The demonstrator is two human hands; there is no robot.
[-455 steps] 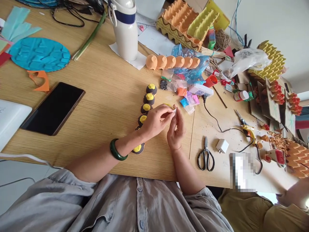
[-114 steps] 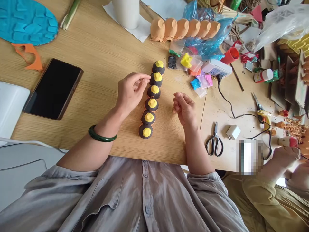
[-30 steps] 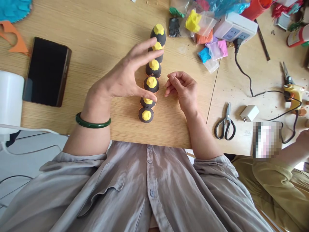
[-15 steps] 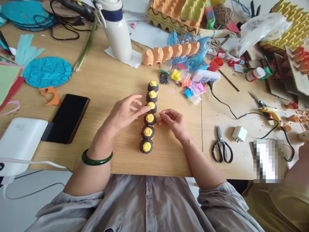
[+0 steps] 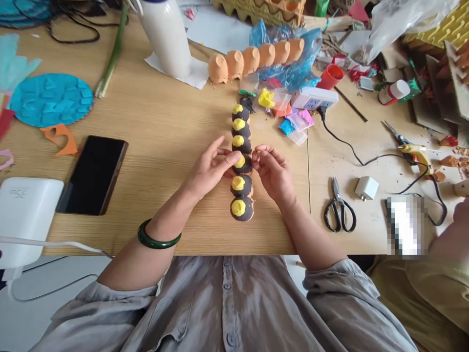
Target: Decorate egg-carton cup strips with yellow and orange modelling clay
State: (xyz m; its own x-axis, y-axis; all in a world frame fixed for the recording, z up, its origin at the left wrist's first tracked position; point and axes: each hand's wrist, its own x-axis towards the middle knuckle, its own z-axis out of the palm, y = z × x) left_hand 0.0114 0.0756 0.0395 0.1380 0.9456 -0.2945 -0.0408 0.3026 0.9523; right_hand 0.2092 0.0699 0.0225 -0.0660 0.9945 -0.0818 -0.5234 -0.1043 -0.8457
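Note:
A row of several black clay-covered egg-carton cups with yellow tops (image 5: 240, 166) lies in a line on the wooden table (image 5: 161, 122). My left hand (image 5: 210, 166) pinches the left side of a middle cup, thumb and fingers against it. My right hand (image 5: 273, 171) is curled on the right side of the same cup, its fingertips pinched on a tiny yellow bit. A green bangle (image 5: 158, 237) sits on my left wrist.
An orange egg-carton strip (image 5: 252, 58), clay bags (image 5: 282, 110), a power strip (image 5: 315, 98) and a white bottle (image 5: 164, 36) lie beyond. Scissors (image 5: 339, 208), a charger (image 5: 366, 187) and a glue gun (image 5: 415, 154) are right. A phone (image 5: 91, 173) and a white box (image 5: 25, 215) are left. Another person sits at the right.
Both hands have closed in on a middle cup of the row. Before, the left hand hovered with fingers spread and the right hand was curled just beside the row.

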